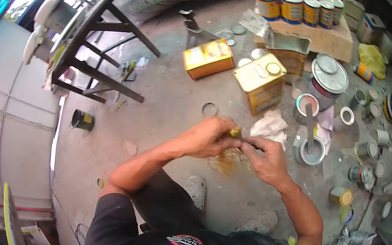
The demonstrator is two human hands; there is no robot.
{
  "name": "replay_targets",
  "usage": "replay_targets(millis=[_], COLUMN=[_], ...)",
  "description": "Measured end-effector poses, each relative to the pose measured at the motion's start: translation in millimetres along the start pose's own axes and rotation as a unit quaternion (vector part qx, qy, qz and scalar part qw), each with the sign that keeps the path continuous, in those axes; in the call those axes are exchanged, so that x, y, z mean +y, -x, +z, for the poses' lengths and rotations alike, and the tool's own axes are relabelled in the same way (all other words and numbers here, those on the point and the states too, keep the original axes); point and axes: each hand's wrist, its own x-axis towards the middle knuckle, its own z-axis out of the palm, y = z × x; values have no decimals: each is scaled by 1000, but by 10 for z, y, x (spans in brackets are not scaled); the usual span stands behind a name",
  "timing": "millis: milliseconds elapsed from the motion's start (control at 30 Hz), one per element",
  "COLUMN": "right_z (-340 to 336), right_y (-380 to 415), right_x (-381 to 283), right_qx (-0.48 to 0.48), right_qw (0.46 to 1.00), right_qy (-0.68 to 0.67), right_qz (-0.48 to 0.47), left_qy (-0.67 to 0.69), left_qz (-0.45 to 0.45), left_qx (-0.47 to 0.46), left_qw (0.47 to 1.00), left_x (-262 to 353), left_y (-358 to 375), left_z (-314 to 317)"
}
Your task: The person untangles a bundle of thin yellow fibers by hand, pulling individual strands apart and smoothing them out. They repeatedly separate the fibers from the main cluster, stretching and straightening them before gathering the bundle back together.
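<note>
My left hand (210, 135) is closed around a small yellowish-green piece (236, 131), whose rounded end sticks out above the fingers. Its kind cannot be made out. My right hand (267, 160) meets the left one, thumb and fingers pinched together at the piece's lower side; what lies between them is hidden. Beneath both hands, a yellow-brown stain (224, 163) marks the concrete floor. A crumpled white cloth (270, 126) lies just beyond the right hand. Past it stands a rectangular yellow metal can (263, 84) with a round cap.
An orange-yellow can (208, 60) lies farther off. To the right are an open tin with a stirring stick (310, 133), a large paint can (330, 78) and several smaller tins. Labelled cans stand on a cardboard box (318, 38). At left are a dark stand (105, 54) and a black tin (83, 120).
</note>
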Motion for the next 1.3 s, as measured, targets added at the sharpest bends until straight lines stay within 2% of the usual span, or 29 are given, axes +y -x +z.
replay_targets(millis=[33, 100, 167, 200, 267, 300, 367, 400, 433, 467, 500, 533, 567, 600, 633, 700, 767, 800, 833, 900, 967, 1067, 1100, 1133, 1167, 1200, 1233, 1267, 1300], right_z=[11, 95, 127, 98, -21, -85, -252, -204, -116, -44, 27, 133, 240, 323, 323, 306, 96, 6, -18, -34, -97, -128, -183, -246, -328, -430, -509, -550, -550], right_y=[-2, 3, -12, -40, -96, -83, -54, -13, 26, 93, 242, 351, 380, 366, 366, 319, 194, 187, 234, 287, 316, 273, 212, 166, 161, 179, 224, 260, 276], right_x=[57, 158, 166, 228, 364, 388, 433, 706, 816, 890, 958, 991, 971, 871, 834, 1256, 1137, 1098, 1107, 1128, 954, 512, 386, 281, 194, 126, 106, 143, 199], right_qx=[2, 78, 120, 115, 123, 119, 125, 175, 179, 158, 138, 76, 19, 25, 28, 150, 206, 242, 250, 195, 174, 201, 235, 267, 267, 219, 171, 135, 138], right_qw=[1000, 978, 952, 951, 989, 989, 988, 979, 977, 983, 977, 980, 977, 971, 965, 942, 919, 896, 894, 903, 898, 876, 844, 809, 810, 813, 811, 841, 840], right_qy=[13, 131, 227, 220, 79, 80, 90, 103, 110, 66, 22, -14, -56, -62, -65, -204, -254, -303, -300, -279, -296, -384, -440, -492, -490, -523, -553, -514, -515], right_qz=[-4, -143, -169, -183, -29, -32, -13, -33, -25, 64, 162, 185, 204, 228, 253, 221, 220, 214, 219, 263, 275, 213, 197, 180, 180, 135, 91, 97, 96], left_qy=[-15, -17, -56, -66, -69, -69, 111, 227, 337, 362, 264, 288, 306, 297, 340, 361, 327, 334, 341, 395, 259, 182, 151, 213, 277, 281, 285, 368, 444], left_qz=[20, 64, 52, 43, 56, 54, 114, 64, 14, 42, 95, 105, 20, -35, -87, -61, 75, 33, 33, -130, -192, -258, -263, -235, -207, -155, -153, -172, -192], left_qx=[4, 17, -1, 10, -161, -156, -133, 2, 129, 215, 228, 235, 276, 305, 296, 243, 190, 228, 220, 38, -120, -82, -74, -89, -104, -51, -53, 10, 74], left_qw=[1000, 998, 997, 997, 983, 984, 978, 972, 933, 906, 932, 923, 911, 904, 888, 898, 923, 914, 913, 909, 939, 945, 950, 944, 933, 946, 945, 914, 872], left_x=[-57, -92, -71, -24, 91, 27, -215, -297, -350, -359, -392, -292, -272, -271, -171, -161, -202, -176, -160, -128, -41, -156, -112, -130, -206, -426, -515, -572, -549], left_y=[-8, -37, -61, -33, -31, -25, -44, -35, -56, -27, 36, 69, 109, 137, 192, 170, 162, 174, 215, 305, 343, 453, 454, 429, 400, 350, 287, 207, 142], left_z=[55, 131, 195, 173, 132, 119, 46, -49, -235, -501, -620, -533, -481, -529, -599, -529, -313, -261, -314, -581, -833, -1027, -1028, -963, -819, -581, -470, -417, -417])
